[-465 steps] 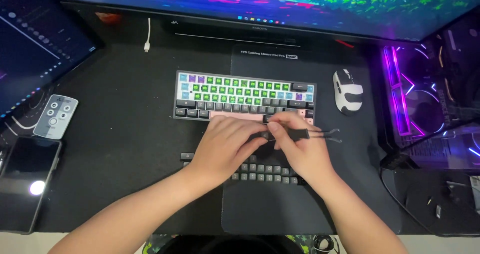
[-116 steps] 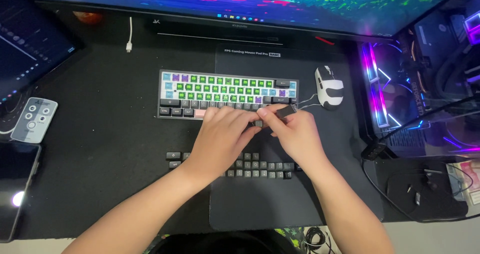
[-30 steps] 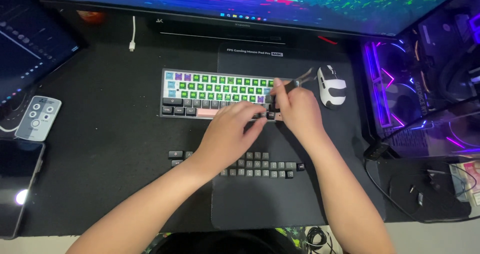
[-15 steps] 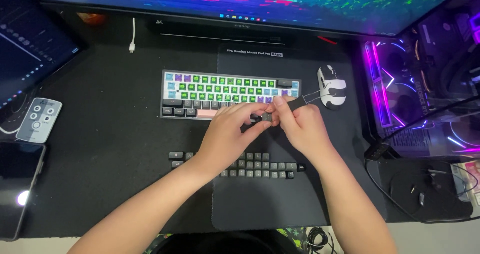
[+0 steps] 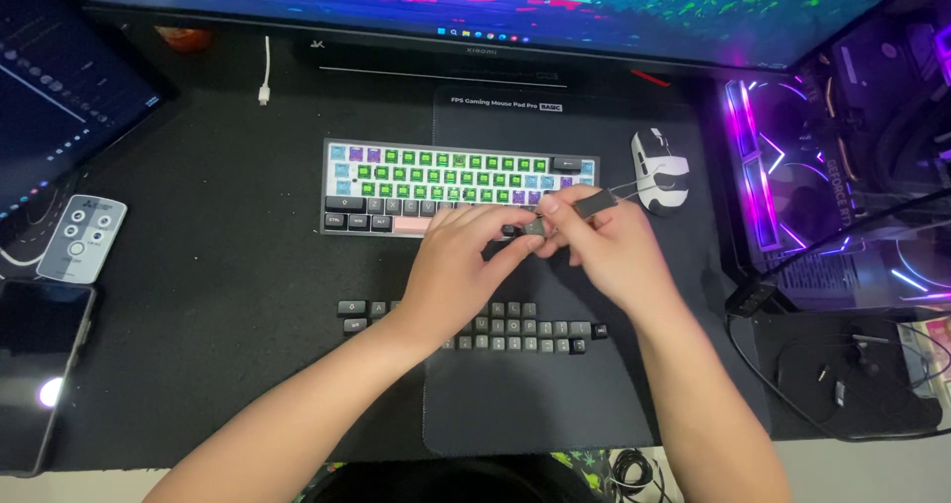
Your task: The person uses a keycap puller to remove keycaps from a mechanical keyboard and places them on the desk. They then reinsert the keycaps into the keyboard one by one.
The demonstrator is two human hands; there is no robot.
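A small keyboard [image 5: 436,171] lies on the black desk mat, most of its caps off so green switches show; dark caps remain along its lower rows. My right hand [image 5: 604,255] grips a black wire keycap puller [image 5: 594,204], its wire loops pointing toward the mouse. My left hand [image 5: 461,265] pinches a dark grey keycap [image 5: 535,228] at the puller's near end, just in front of the keyboard's lower right corner. Rows of removed grey keycaps [image 5: 505,330] lie below my hands.
A white and black mouse [image 5: 661,169] sits right of the keyboard. At the left are a grey remote [image 5: 82,239] and a phone [image 5: 40,364]. A monitor spans the back; a lit computer case [image 5: 842,166] stands right, with cables [image 5: 852,374] in front.
My right hand drew the puller back from the keyboard's right end toward me. Both hands now meet around a grey keycap in front of the keyboard.
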